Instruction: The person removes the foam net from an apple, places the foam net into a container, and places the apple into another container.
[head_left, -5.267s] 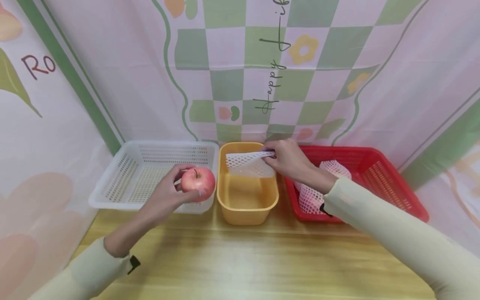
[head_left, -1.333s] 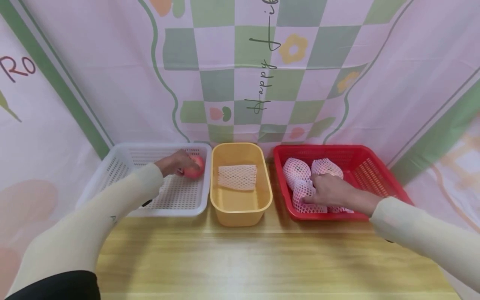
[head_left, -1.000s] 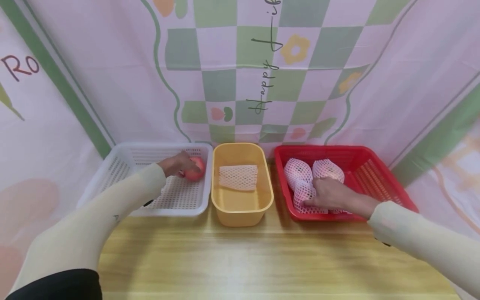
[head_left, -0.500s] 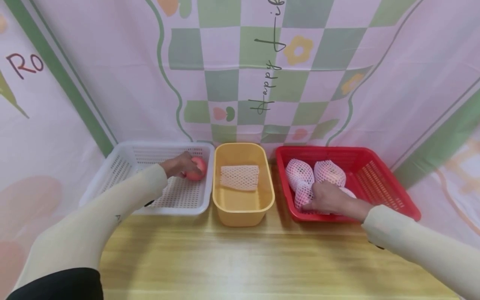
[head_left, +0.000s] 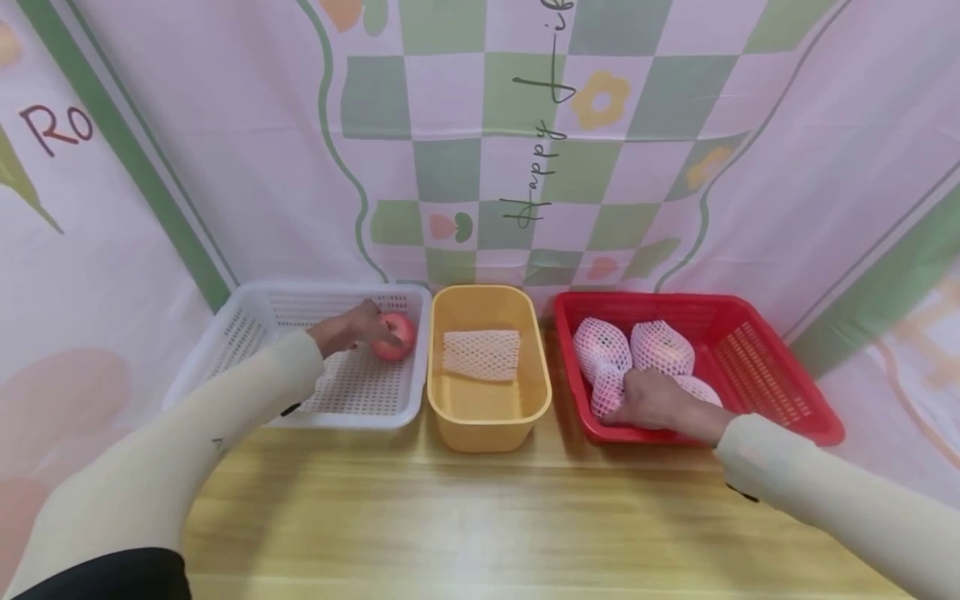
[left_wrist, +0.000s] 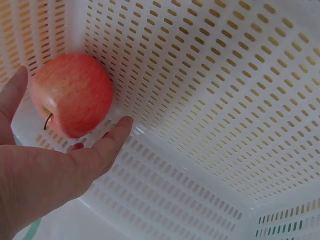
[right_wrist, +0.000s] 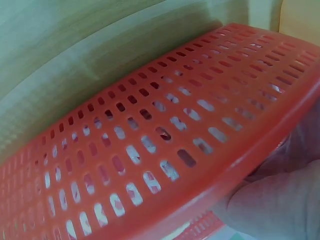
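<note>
A red apple (head_left: 395, 337) sits in the right part of the white basket (head_left: 300, 419), stem showing. My left hand (head_left: 350, 327) is beside it with thumb and fingers spread; in the left wrist view, gaps show between the fingertips and the apple (left_wrist: 75, 95). Inside the red basket (head_left: 765, 367), my right hand (head_left: 654, 400) grips an apple in a white foam net (head_left: 609, 387) near the front left corner, covering part of it. The right wrist view shows mostly the basket's slotted wall (right_wrist: 165, 135), with part of the right hand (right_wrist: 280, 200) behind its rim.
Between the baskets stands a yellow bin (head_left: 491, 437) with a flattened foam net (head_left: 482, 354) in it. Several more netted apples (head_left: 662, 348) lie in the red basket. All stand on a wooden table (head_left: 480, 517) against a patterned cloth (head_left: 450, 108).
The apple went from my raised left hand into the white basket, and its fingers have spread off it. My right hand left the foam net in the bin and moved to the red basket.
</note>
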